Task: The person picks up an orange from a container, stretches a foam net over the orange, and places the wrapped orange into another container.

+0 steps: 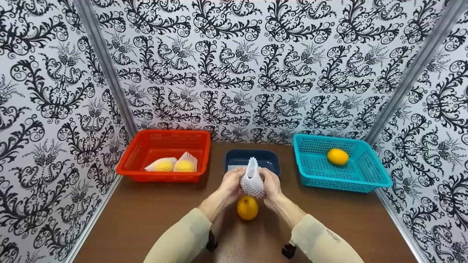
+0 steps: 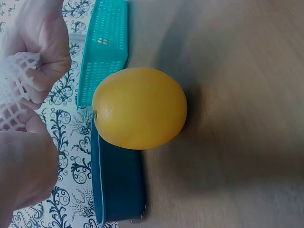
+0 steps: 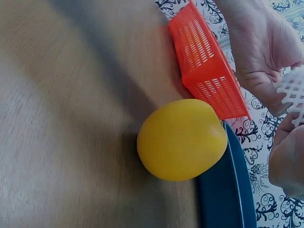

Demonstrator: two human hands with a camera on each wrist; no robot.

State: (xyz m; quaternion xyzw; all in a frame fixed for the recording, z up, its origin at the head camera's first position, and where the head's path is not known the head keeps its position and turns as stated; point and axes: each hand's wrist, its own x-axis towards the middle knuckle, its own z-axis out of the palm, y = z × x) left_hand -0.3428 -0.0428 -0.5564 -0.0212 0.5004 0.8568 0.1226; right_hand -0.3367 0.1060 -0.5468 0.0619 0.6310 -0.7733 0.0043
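A white foam net sleeve (image 1: 252,182) is held up between both hands above the table. My left hand (image 1: 231,184) grips its left side, and my right hand (image 1: 271,183) pinches the right side. The sleeve's narrow end points upward with a slit-like gap in it; whether anything is inside cannot be told. Just below the hands, a round yellow-orange fruit (image 1: 248,208) rests on the table, touched by neither hand. Both wrist views show this fruit (image 2: 140,108) close up, with the netting (image 3: 293,92) between the fingers at the edge.
At the left, a red basket (image 1: 161,178) contains two netted yellow fruits (image 1: 185,166). A dark blue tray (image 1: 252,152) stands behind the hands, something pale inside. The teal basket (image 1: 340,184) at right holds one bare yellow-orange fruit (image 1: 338,156). Patterned walls (image 1: 234,73) enclose the table.
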